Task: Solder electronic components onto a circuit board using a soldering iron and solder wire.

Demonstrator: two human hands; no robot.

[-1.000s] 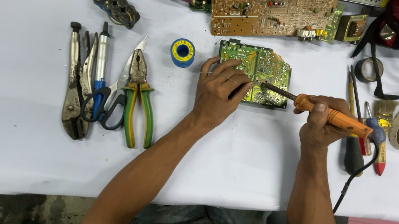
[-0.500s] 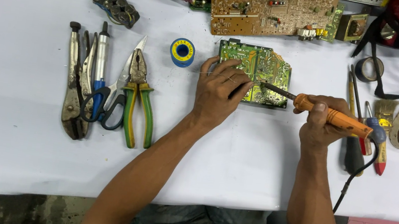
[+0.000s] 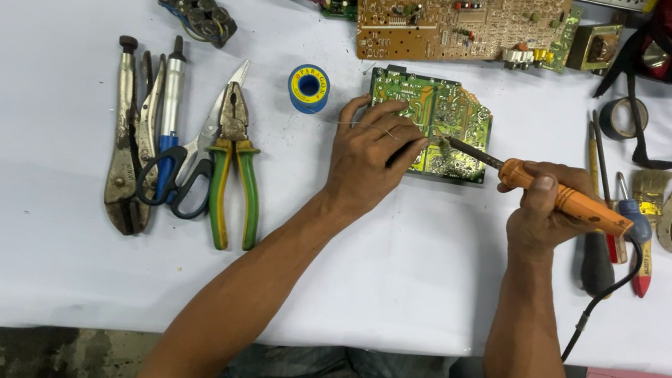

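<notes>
My right hand (image 3: 546, 215) grips the orange soldering iron (image 3: 564, 196), its long axis pointing tip-left onto the green circuit board (image 3: 446, 118); left hand (image 3: 370, 157) fingers spread, pressing the board's left edge.

Left hand (image 3: 372, 161) flat, fingers spread; right hand (image 3: 544, 211) closed in a grip.
</notes>
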